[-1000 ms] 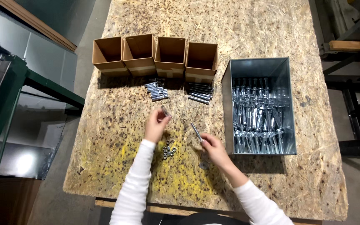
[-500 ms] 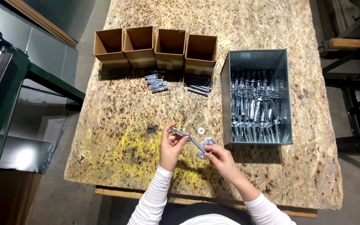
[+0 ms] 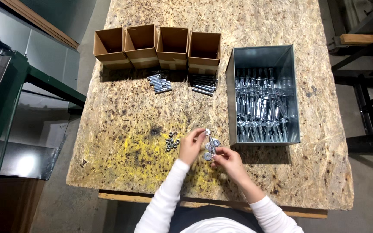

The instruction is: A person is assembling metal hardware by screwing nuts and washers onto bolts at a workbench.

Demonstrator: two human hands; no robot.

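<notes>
The fingertips are crowding together over small metal parts, so exactly how each piece is seated is hard to make out, and both arms are running out of view at the bottom edge. The left hand (image 3: 191,146) is pinching a washer (image 3: 207,131) between thumb and fingertips, fingers curled close. The right hand (image 3: 229,163) is closing its fingers around the lower end of a bolt (image 3: 212,144), which is lying just above the table (image 3: 121,129) between the two hands; two more washers (image 3: 207,156) are sitting right beside it (whether they are threaded on or loose, I cannot tell). A small heap of nuts (image 3: 172,142) is lying just left of the left hand. A metal bin (image 3: 262,56) full of bolts is standing just to the right of the hands. Four open cardboard boxes (image 3: 158,45) are lined up at the far side, with two small piles of bolts (image 3: 182,83) lying in front of them.
</notes>
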